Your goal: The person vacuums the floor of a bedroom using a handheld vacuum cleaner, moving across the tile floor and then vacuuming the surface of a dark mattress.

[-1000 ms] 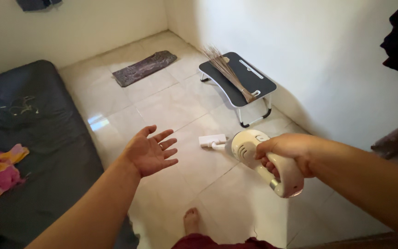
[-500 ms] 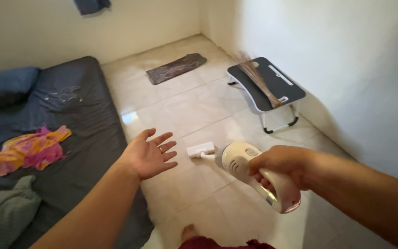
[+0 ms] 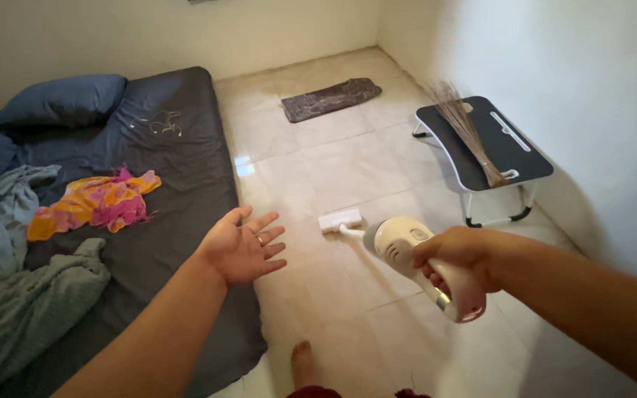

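Right hand (image 3: 460, 254): grip wrapped tight around the handle of a cream-white handheld vacuum cleaner (image 3: 422, 262), held above the tiled floor (image 3: 348, 158) at lower centre-right; its thin tube runs down to a small white floor nozzle (image 3: 340, 220) resting on a tile. Left hand (image 3: 243, 247): palm up, fingers spread, holding nothing, hovering over the edge of the dark mattress (image 3: 178, 169), a ring on one finger. On the mattress: dark blue pillow (image 3: 60, 99), orange-and-pink cloth (image 3: 94, 203), grey-green blanket (image 3: 23, 302), a thin tangled cord (image 3: 160, 121). By the right wall: low folding desk (image 3: 514, 151) with dark top and white legs, a straw hand broom (image 3: 470, 136) lying across it. Near the far wall: dark floor mat (image 3: 331, 99). Bare foot (image 3: 302, 362) at bottom edge.
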